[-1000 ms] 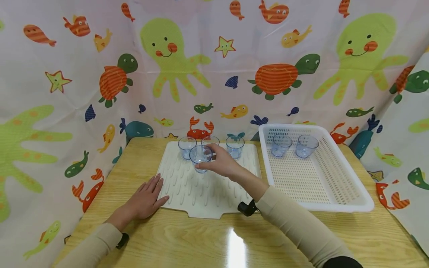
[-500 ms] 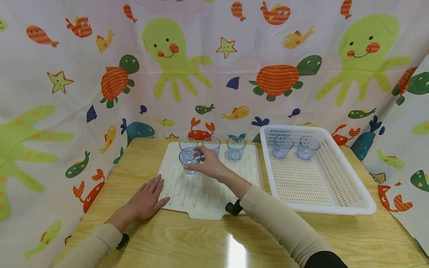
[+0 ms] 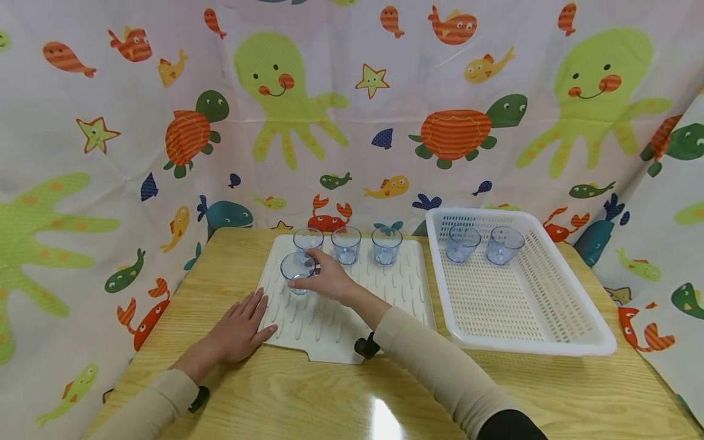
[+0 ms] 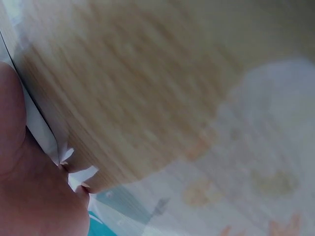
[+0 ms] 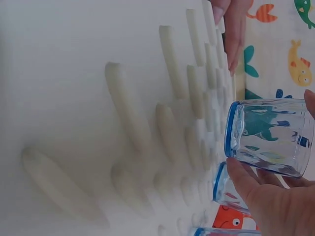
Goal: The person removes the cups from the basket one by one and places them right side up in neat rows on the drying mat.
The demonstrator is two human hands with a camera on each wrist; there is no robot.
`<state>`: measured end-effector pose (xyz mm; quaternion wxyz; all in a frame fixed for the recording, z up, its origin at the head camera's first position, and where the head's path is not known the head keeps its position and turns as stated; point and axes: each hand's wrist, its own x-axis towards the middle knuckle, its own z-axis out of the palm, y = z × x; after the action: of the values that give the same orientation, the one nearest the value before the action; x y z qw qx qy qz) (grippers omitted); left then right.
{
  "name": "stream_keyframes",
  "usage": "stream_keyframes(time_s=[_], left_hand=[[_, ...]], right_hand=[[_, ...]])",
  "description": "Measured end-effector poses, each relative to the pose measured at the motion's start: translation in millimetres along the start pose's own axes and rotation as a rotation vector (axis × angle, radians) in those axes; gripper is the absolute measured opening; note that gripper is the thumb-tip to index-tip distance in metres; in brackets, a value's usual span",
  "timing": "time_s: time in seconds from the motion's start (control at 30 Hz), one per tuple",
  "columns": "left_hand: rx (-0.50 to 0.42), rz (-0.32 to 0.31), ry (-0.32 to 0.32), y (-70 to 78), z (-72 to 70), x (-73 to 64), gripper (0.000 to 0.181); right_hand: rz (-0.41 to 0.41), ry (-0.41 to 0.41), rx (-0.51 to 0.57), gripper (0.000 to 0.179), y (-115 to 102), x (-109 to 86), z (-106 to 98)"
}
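Note:
My right hand grips a clear blue-tinted tumbler over the front left part of a white ridged draining board. Whether this tumbler touches the board I cannot tell. In the right wrist view, fingers and thumb hold the same tumbler from two sides. Behind it on the board stand three matching tumblers in a row: a left one, a middle one and a right one. My left hand lies flat with straight fingers at the board's left edge.
A white perforated basket stands to the right of the board, with two more tumblers, one beside another, at its back. Wooden table shows in front. A sea-animal-print curtain hangs behind and at both sides.
My right hand has carried the tumbler left and a little toward me, from before the middle tumbler to before the left one. My left hand has stayed put.

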<state>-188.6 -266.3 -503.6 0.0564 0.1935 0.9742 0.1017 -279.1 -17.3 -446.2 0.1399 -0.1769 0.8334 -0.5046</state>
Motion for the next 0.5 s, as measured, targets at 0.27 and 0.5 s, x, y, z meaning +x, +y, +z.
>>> stream_keyframes(time_s=[0.27,0.5], left_hand=[[0.044,-0.003,0.009,-8.3,11.0,5.3,0.082],[0.058,-0.009,0.015,-11.7,14.9,6.2,0.082]], right_hand=[[0.021,0.008,-0.046,0.085,7.5,3.6,8.5],[0.015,-0.001,0.020,0.081,6.1,4.8,11.3]])
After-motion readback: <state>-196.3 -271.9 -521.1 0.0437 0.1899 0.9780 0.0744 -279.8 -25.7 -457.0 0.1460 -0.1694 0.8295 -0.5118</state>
